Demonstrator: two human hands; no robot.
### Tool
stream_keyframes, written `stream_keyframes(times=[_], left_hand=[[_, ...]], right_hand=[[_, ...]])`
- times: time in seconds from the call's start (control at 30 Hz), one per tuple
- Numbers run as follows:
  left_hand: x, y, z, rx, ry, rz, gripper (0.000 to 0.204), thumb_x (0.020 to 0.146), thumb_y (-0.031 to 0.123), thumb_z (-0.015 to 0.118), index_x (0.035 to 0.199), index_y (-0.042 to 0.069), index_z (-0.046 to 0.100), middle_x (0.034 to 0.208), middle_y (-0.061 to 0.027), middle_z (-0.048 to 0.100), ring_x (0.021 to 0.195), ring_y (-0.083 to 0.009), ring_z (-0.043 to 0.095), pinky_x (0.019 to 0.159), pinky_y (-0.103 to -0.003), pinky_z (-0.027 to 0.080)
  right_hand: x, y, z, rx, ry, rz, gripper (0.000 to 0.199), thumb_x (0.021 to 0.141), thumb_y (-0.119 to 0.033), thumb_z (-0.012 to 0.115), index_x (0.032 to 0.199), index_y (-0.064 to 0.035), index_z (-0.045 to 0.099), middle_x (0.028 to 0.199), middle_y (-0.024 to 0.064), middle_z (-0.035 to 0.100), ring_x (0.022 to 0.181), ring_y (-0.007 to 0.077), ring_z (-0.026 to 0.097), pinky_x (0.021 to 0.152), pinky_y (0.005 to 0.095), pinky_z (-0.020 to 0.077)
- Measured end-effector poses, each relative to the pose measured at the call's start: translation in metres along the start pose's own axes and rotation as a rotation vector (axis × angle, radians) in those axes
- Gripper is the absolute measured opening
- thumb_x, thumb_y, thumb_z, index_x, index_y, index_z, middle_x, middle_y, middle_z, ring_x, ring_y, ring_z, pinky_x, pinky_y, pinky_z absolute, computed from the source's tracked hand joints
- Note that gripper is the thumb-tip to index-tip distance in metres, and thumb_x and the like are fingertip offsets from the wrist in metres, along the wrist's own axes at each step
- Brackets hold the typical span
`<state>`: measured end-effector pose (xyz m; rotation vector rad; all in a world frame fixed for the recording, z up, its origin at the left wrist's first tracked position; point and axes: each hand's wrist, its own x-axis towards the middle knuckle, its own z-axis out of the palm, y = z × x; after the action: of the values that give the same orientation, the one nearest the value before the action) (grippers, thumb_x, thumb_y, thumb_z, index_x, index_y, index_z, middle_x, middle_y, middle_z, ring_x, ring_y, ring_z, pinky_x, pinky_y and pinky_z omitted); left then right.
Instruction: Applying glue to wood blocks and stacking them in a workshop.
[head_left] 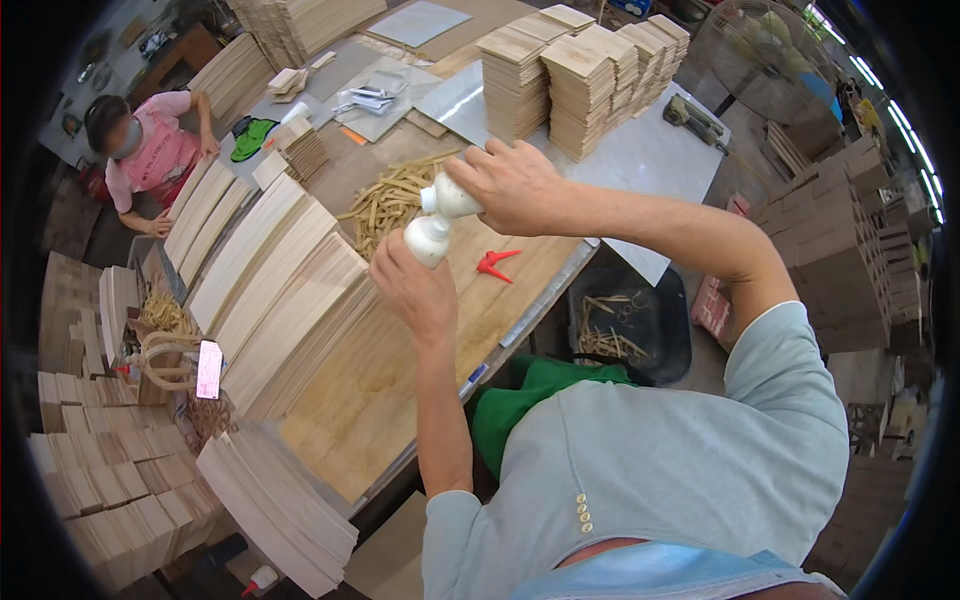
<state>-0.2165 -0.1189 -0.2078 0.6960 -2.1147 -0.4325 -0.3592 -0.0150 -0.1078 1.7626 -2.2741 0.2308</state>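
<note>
Left grip (412, 290) is closing around the lower white plastic bottle (427, 242); right grip (512, 185) is grasping the upper white plastic bottle (458, 197), holding it tilted with its neck pointing left. Both bottles are being held above the worktop (370, 420), necks close together; can't tell if the mouths are touching. Red nozzle caps (494, 265) are lying on the worktop just right of the lower bottle. Loose wooden strips (385, 205) are piling up on the far side of the bottles. Curved wooden slats (290, 285) are standing in rows to the left. Stacked wooden panels (585, 80) are sitting at the far right. A pen (473, 378) is lying at the near edge. A co-worker (160, 150) is handling slats at far left.
</note>
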Motion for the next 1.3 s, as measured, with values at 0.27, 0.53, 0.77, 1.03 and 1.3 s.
stream_keyframes(times=[0.27, 0.53, 0.77, 1.03, 1.3], left_hand=[[-0.001, 0.004, -0.011, -0.320, -0.045, -0.197, 0.061, 0.066, 0.005, 0.079, 0.118, 0.003, 0.047, 0.110, -0.0174, 0.052, 0.107, -0.0372, 0.048, 0.094, -0.046, 0.039], [0.000, 0.007, -0.028, -0.348, -0.113, -0.229, 0.066, 0.065, 0.002, 0.080, 0.121, 0.003, 0.045, 0.114, -0.0175, 0.051, 0.110, -0.0359, 0.049, 0.095, -0.045, 0.039], [-0.008, 0.013, -0.024, -0.410, -0.262, -0.324, 0.068, 0.069, 0.008, 0.083, 0.125, 0.003, 0.044, 0.114, -0.0132, 0.055, 0.107, -0.0254, 0.054, 0.093, -0.038, 0.043], [-0.065, -0.033, -0.002, -0.628, -0.320, -0.623, 0.066, 0.072, 0.007, 0.079, 0.127, 0.004, 0.043, 0.116, -0.0106, 0.053, 0.106, -0.0223, 0.054, 0.092, -0.036, 0.044], [-0.148, -0.119, 0.038, -0.503, -0.268, -0.811, 0.072, 0.071, 0.006, 0.079, 0.131, 0.003, 0.040, 0.117, -0.0112, 0.054, 0.108, -0.0237, 0.055, 0.095, -0.037, 0.043]], right_hand=[[-0.016, -0.004, 0.018, 1.155, -0.035, 0.248, 0.060, 0.077, -0.016, 0.071, 0.130, -0.0049, 0.046, 0.112, 0.0126, 0.060, 0.105, 0.0246, 0.059, 0.088, 0.0368, 0.0479], [-0.042, -0.009, 0.032, 1.346, -0.120, 0.237, 0.066, 0.077, -0.017, 0.072, 0.134, -0.0042, 0.042, 0.121, 0.0105, 0.055, 0.115, 0.0209, 0.051, 0.100, 0.0356, 0.0406], [-0.061, -0.004, 0.039, 1.731, -0.223, 0.308, 0.071, 0.076, -0.020, 0.076, 0.136, -0.0059, 0.040, 0.122, 0.0084, 0.054, 0.116, 0.0193, 0.051, 0.100, 0.0356, 0.0407], [-0.099, -0.013, 0.094, 2.239, -0.336, 0.393, 0.079, 0.073, -0.021, 0.081, 0.138, -0.0098, 0.037, 0.119, 0.0086, 0.057, 0.112, 0.0226, 0.057, 0.097, 0.0393, 0.0463], [-0.136, -0.046, 0.113, 2.432, -0.367, 0.619, 0.083, 0.070, -0.019, 0.083, 0.139, -0.0112, 0.037, 0.120, 0.0081, 0.057, 0.113, 0.0230, 0.057, 0.097, 0.0406, 0.0476]])
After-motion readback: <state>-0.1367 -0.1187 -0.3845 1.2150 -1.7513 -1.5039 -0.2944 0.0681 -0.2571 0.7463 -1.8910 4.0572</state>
